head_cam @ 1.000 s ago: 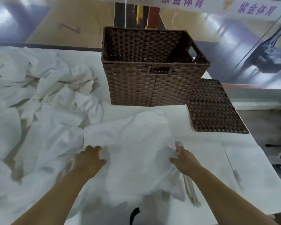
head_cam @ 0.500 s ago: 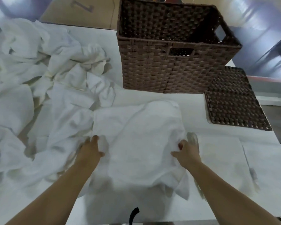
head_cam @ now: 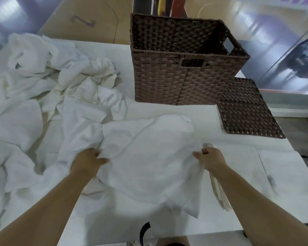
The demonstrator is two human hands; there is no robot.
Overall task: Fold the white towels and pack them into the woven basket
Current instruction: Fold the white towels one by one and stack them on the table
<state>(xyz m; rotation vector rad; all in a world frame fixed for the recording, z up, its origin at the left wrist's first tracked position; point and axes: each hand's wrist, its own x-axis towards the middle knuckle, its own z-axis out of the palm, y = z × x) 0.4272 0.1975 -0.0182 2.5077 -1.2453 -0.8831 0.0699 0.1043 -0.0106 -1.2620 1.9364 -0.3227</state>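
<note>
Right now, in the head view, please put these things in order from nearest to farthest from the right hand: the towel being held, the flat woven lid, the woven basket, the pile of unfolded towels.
1. The held towel, gripped by the right hand.
2. The flat woven lid, ahead, slightly right.
3. The woven basket, ahead, slightly left.
4. The pile of unfolded towels, far left.

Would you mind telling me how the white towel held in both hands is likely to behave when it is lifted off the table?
The white towel will probably sag and drape, since it already bunches where the left hand and right hand grip it. It looks light for its size. Its loose corner near the table edge may trail.
</note>
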